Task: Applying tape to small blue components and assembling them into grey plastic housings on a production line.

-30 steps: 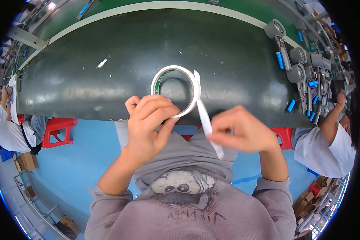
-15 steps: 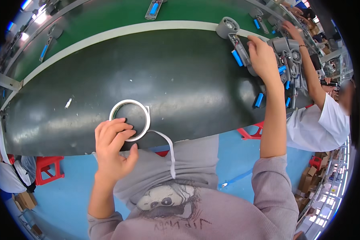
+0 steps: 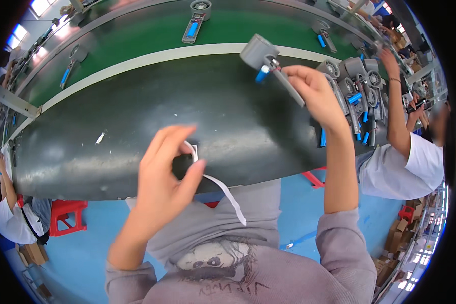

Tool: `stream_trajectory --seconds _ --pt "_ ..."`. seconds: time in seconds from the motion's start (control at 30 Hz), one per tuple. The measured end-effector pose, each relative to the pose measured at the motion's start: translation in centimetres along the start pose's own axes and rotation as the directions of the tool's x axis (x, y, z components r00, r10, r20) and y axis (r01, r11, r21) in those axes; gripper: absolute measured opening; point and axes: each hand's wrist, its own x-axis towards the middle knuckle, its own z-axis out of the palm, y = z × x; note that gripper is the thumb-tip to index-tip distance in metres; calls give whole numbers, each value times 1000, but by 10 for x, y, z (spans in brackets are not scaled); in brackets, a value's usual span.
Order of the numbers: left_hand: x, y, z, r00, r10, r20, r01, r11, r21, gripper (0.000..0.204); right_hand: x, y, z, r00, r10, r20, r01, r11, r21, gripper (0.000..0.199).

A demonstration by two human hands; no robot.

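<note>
My right hand [image 3: 316,96] grips the flat grey handle of a handheld fan [image 3: 258,51], its round head tilted up to the left. A blue cylindrical battery [image 3: 262,73] hangs from that handle, beside the round head. Over the dark work surface [image 3: 228,121], my left hand [image 3: 162,172] is spread, thumb apart from the fingers. It hides most of a white tape roll [image 3: 193,151]; only its right edge shows. From the roll a loose white strip [image 3: 228,195] droops over the table edge toward my lap.
Several grey fans with blue batteries are heaped [image 3: 357,96] at the right. Beyond the pale rail, another fan [image 3: 192,28] lies on the green conveyor belt [image 3: 137,30]. A co-worker's arm [image 3: 397,101] reaches in at the right. A red stool [image 3: 67,218] stands at the lower left.
My right hand has lifted a fan off the heap's edge and brought it leftward. The left hand has shifted right and now covers most of the tape roll.
</note>
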Motion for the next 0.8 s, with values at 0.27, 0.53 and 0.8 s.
stream_trajectory --seconds 0.27,0.53,0.8 --pt "33 0 48 806 -320 497 544 732 -410 20 -72 -18 85 998 55 37 -66 904 422 26" --pt "38 -5 52 800 -405 443 539 810 -232 34 -79 11 97 915 -324 -239 167 845 -508 35" --pt "42 -6 45 686 -465 560 696 644 -318 42 -88 7 92 796 -603 -47 556 760 -337 41"
